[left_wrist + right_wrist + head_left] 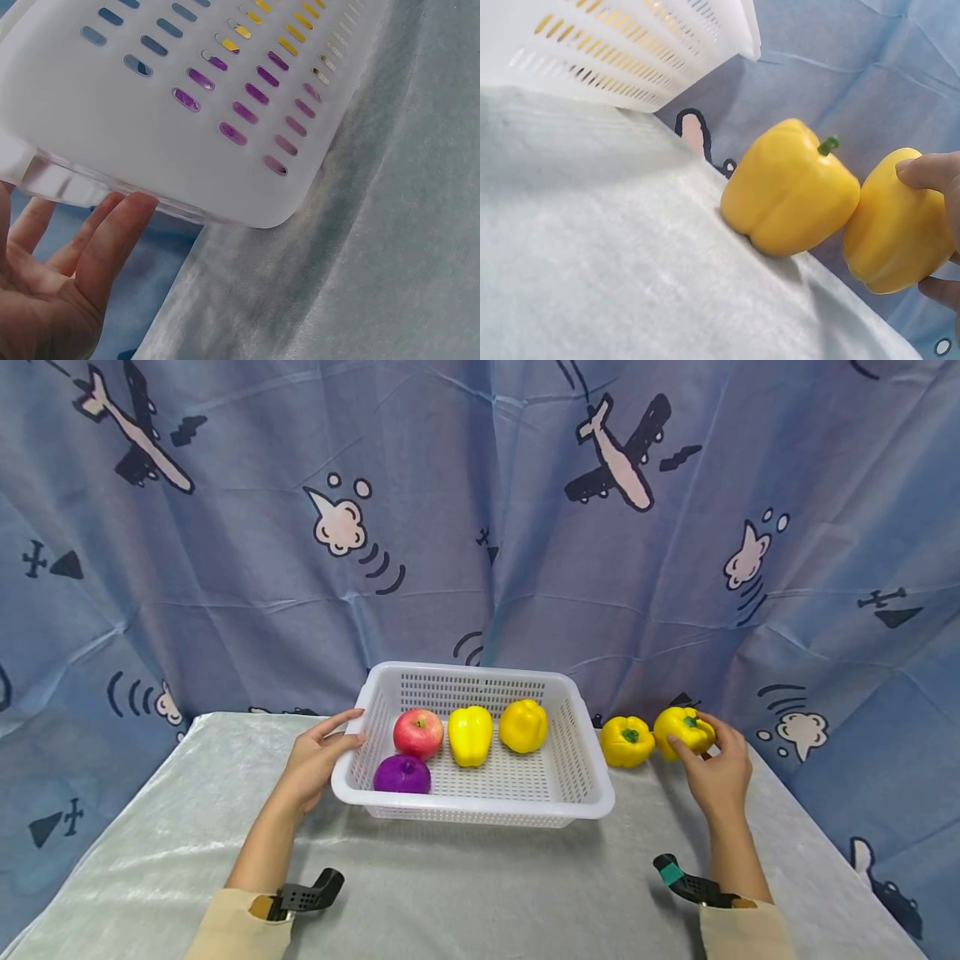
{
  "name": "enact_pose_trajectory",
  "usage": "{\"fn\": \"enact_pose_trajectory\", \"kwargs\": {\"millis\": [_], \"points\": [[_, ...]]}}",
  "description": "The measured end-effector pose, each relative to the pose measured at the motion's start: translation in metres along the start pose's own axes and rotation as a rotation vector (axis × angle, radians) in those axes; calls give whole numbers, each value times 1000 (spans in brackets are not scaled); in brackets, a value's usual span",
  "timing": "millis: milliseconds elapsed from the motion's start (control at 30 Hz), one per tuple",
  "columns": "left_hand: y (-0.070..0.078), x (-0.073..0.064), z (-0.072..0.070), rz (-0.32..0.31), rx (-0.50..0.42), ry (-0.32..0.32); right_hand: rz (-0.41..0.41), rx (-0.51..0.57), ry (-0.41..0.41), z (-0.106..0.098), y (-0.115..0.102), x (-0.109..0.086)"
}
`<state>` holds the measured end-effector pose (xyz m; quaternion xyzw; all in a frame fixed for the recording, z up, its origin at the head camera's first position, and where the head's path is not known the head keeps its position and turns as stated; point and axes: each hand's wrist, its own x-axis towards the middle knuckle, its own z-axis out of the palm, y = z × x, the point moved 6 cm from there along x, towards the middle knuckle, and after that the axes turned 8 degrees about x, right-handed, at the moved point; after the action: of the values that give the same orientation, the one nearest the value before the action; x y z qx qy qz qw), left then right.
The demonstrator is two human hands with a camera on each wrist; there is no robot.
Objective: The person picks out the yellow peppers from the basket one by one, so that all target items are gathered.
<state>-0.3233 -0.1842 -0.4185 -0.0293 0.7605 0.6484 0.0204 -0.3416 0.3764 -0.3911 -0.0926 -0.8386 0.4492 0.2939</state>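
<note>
A white plastic basket (480,810) with slotted walls stands mid-table, and my left hand (311,764) rests at its left rim, fingertips on the edge. In the left wrist view the fingers (120,232) lie against the underside of that rim. My right hand (716,768) grips a yellow bell pepper (892,232) between thumb and fingers at the table's far right. Touching it on the left is another yellow bell pepper (627,742) with a green stem. Inside the basket lie a red apple (418,733), a purple round vegetable (402,774) and two yellow bell peppers (470,737).
A pale grey cloth covers the table (465,893). Its back edge runs close behind the basket and the loose peppers. A blue curtain (480,510) printed with airplanes hangs behind. Each wrist carries a black camera mount (311,892).
</note>
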Motion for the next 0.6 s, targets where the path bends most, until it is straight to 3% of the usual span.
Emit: {"fn": "enact_pose_trajectory", "kwargs": {"millis": [600], "points": [[-3,2,0,2,-12,1,37,5,12,5,15,-1]]}}
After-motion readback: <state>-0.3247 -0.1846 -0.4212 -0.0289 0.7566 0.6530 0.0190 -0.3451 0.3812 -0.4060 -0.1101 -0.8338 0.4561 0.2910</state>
